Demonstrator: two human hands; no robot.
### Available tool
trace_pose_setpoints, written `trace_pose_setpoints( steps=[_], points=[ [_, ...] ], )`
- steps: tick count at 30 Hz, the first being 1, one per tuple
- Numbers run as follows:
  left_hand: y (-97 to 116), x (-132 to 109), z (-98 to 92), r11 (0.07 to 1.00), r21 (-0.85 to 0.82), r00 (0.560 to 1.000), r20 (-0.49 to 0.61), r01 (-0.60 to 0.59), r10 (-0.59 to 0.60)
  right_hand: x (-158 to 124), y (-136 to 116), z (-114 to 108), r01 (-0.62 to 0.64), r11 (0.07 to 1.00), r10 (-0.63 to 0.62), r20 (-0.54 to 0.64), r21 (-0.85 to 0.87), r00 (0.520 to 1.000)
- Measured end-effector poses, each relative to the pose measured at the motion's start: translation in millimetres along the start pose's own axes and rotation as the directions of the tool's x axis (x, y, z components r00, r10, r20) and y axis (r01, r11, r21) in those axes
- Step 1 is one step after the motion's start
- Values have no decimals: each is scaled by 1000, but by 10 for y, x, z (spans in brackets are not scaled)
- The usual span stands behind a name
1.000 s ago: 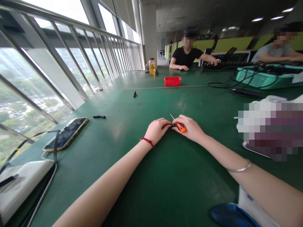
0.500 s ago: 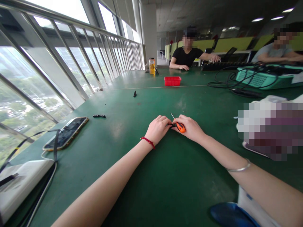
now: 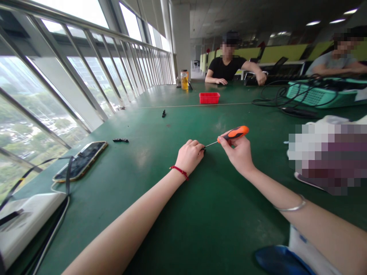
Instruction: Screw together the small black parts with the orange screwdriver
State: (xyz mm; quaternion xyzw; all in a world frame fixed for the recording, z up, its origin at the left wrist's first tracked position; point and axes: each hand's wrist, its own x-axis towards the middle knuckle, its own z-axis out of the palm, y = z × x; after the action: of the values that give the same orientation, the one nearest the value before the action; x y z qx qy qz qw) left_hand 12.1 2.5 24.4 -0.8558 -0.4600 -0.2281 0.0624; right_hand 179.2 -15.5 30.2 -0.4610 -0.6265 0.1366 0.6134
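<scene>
Centred over the green table (image 3: 172,214), my left hand (image 3: 189,156) is closed around a small black part (image 3: 203,149), mostly hidden by the fingers. My right hand (image 3: 239,151) grips a screwdriver (image 3: 235,133) with an orange and black handle. Its thin metal shaft points left and down, and the tip meets the black part at my left fingertips. Two similar small black pieces lie apart from my hands: one piece (image 3: 120,140) to the left, another piece (image 3: 163,113) farther back.
A red tray (image 3: 209,98) stands beyond my hands. At left are a phone (image 3: 82,160), a white power strip (image 3: 31,217) and cables. A teal basket (image 3: 312,95) with black cords is at the far right. Two people sit across the table; a jar (image 3: 184,81) stands there.
My right hand has moved right, away from my left hand, and turned the screwdriver so its tip is at the black part. My left hand has stayed nearly still.
</scene>
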Motion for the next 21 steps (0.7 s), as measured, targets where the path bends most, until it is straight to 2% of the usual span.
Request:
trace_pose_setpoints(
  steps=[16,21],
  points=[
    [2,0,4,997,-69,1000,-5,14,-15,-13,25,-5,1,1000,-1,17,-10,1000],
    [2,8,2,998,-67,1000,3,14,-14,-8,18,-10,-32,999,32,39,19,999]
  ],
)
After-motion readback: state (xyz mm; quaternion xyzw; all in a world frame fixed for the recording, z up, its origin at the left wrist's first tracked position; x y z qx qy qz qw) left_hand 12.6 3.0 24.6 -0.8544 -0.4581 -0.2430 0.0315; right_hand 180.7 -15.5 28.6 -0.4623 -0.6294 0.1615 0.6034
